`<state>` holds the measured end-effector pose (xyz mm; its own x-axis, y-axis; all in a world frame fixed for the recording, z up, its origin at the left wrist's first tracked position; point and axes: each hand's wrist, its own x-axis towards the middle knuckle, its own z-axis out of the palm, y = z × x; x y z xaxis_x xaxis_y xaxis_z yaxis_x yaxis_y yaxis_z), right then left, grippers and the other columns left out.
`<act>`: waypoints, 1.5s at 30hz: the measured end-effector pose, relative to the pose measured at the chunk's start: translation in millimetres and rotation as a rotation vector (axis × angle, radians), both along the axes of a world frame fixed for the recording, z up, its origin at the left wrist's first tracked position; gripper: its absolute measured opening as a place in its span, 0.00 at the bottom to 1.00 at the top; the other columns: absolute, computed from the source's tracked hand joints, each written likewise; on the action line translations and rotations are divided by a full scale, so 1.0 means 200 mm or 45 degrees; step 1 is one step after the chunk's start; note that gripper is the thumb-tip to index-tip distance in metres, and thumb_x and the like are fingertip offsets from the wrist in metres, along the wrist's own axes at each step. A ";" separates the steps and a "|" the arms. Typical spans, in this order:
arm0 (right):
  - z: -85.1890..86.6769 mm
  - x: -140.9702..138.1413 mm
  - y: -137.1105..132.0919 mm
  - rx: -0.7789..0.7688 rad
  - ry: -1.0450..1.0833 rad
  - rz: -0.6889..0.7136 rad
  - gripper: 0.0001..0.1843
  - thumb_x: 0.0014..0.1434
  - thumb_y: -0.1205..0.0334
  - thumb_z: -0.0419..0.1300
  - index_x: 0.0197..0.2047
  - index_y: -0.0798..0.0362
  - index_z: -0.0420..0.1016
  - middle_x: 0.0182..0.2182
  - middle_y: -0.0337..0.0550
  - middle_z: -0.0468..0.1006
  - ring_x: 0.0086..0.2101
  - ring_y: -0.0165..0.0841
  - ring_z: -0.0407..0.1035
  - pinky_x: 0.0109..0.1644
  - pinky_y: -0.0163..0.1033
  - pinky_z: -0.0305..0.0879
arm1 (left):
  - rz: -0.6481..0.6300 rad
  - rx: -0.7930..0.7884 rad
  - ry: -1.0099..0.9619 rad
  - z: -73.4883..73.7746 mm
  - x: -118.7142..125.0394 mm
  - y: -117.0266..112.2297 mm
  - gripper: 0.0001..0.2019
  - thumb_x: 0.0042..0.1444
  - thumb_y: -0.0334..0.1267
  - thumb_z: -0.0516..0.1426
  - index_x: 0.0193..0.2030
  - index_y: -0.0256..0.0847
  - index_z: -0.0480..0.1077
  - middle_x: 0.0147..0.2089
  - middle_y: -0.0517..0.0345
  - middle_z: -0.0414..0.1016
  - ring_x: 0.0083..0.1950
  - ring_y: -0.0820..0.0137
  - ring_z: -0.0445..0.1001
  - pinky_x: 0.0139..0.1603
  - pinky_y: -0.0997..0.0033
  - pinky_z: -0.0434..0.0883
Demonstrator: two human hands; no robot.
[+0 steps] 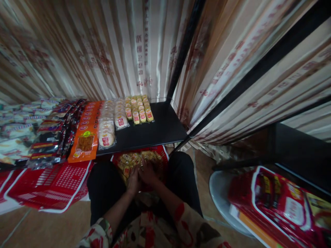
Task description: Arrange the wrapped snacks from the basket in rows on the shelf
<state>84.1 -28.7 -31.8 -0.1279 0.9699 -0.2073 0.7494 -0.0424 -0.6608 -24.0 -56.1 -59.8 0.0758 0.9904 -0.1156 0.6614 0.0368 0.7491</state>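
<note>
Both my hands reach down into a red basket (160, 151) of small yellow snack packets (129, 162) that sits between my knees. My left hand (133, 181) and my right hand (148, 174) are side by side, fingers curled among the packets; what they grip is hidden. Above the basket is a black shelf (155, 129) with rows of yellow packets (138, 108), round pale cakes in clear wrap (106, 129) and orange snack bags (85, 137).
Dark and white packets (38, 127) fill the shelf's left part. A red basket lid or crate (51, 186) lies on the floor at left. At right, a white stool (222, 196) holds a large red package (281, 203). Curtains hang behind; a black shelf post (181, 58) rises.
</note>
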 end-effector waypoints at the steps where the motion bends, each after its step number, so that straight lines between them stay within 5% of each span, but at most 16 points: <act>1: 0.01 0.01 0.00 -0.004 -0.014 0.019 0.31 0.55 0.60 0.49 0.62 0.55 0.50 0.58 0.53 0.59 0.58 0.43 0.49 0.59 0.52 0.47 | 0.014 -0.006 -0.007 0.01 0.00 0.00 0.25 0.50 0.29 0.47 0.58 0.36 0.57 0.59 0.46 0.59 0.61 0.65 0.56 0.60 0.62 0.58; 9: 0.02 0.07 0.01 0.035 0.044 -0.052 0.32 0.49 0.71 0.49 0.59 0.58 0.56 0.53 0.51 0.66 0.54 0.38 0.58 0.57 0.43 0.52 | 0.035 -0.086 -0.063 0.05 0.05 0.03 0.29 0.44 0.27 0.51 0.57 0.38 0.59 0.59 0.47 0.60 0.62 0.63 0.55 0.62 0.61 0.55; 17: -0.08 0.20 0.05 0.067 -0.103 -0.255 0.25 0.52 0.70 0.46 0.54 0.59 0.64 0.51 0.54 0.68 0.53 0.40 0.59 0.57 0.45 0.52 | 0.009 -0.188 -0.062 -0.01 0.17 0.09 0.28 0.45 0.29 0.51 0.56 0.33 0.59 0.59 0.45 0.61 0.61 0.63 0.57 0.62 0.64 0.54; 24: -0.12 0.21 0.03 0.195 -0.119 -0.300 0.23 0.54 0.64 0.47 0.53 0.58 0.64 0.50 0.55 0.69 0.53 0.41 0.59 0.57 0.47 0.51 | -0.080 -0.188 -0.055 0.07 0.20 0.07 0.24 0.52 0.33 0.46 0.57 0.34 0.58 0.59 0.45 0.61 0.60 0.64 0.58 0.61 0.64 0.54; 32: -0.06 0.20 0.01 0.352 0.011 -0.403 0.26 0.51 0.62 0.49 0.54 0.59 0.62 0.52 0.53 0.66 0.54 0.40 0.56 0.58 0.48 0.50 | -0.014 -0.214 -0.012 0.17 0.22 0.06 0.22 0.51 0.33 0.48 0.55 0.35 0.62 0.59 0.46 0.61 0.59 0.64 0.60 0.60 0.66 0.56; 40: 0.00 0.17 0.00 0.205 0.341 -0.450 0.27 0.51 0.60 0.48 0.55 0.58 0.62 0.51 0.51 0.68 0.53 0.39 0.59 0.58 0.45 0.52 | 0.220 -0.159 -0.124 0.16 0.18 0.07 0.14 0.49 0.30 0.51 0.43 0.38 0.70 0.46 0.51 0.71 0.50 0.67 0.67 0.54 0.66 0.62; 45: 0.02 0.17 0.00 0.211 0.388 -0.498 0.26 0.51 0.58 0.48 0.52 0.58 0.65 0.50 0.52 0.69 0.53 0.40 0.59 0.58 0.47 0.52 | 0.198 -0.143 -0.079 0.20 0.19 0.06 0.12 0.52 0.32 0.50 0.41 0.41 0.71 0.43 0.53 0.71 0.46 0.68 0.68 0.51 0.67 0.63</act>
